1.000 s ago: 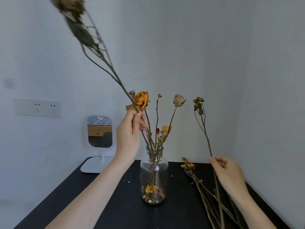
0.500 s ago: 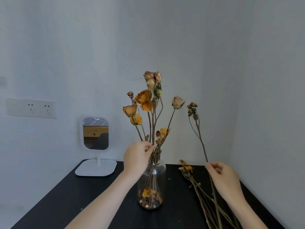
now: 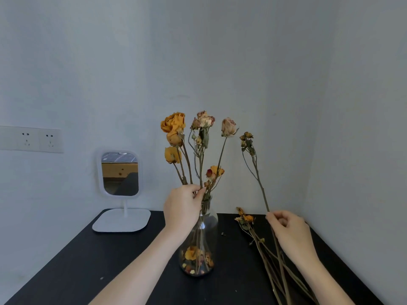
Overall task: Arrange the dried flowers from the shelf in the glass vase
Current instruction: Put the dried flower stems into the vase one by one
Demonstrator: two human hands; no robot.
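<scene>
The pale grey wall (image 3: 220, 51) is seen filling the back and the right side, and below it the black worktop (image 3: 123, 260) is spread across the lower frame. At the back left a white-framed mirror (image 3: 120, 172) is stood on its flat base, and a white socket plate (image 3: 30, 139) with 2 outlets is fixed to the wall further left.

At the centre of the worktop the glass vase (image 3: 209, 223) is set upright. The dried flowers (image 3: 199, 137) are already stood in it: orange blooms to the left, pale roses in the middle and to the right. The left hand (image 3: 182, 208) is held at the vase neck, and its fingers (image 3: 199, 191) are pinched round the stems just above the rim.

To the right, well apart from the vase, the right hand (image 3: 288, 232) is raised, and a thin budded stem (image 3: 255, 170) is gripped between its curled fingers (image 3: 275, 216), the top leaning left toward the bunch. Beneath that hand, loose stems (image 3: 264, 254) are laid on the worktop, small orange heads pointing away. Fallen petals (image 3: 193, 255) are gathered in the vase bottom, and 1 dark crumb (image 3: 223, 234) is seen just right of the glass.
</scene>
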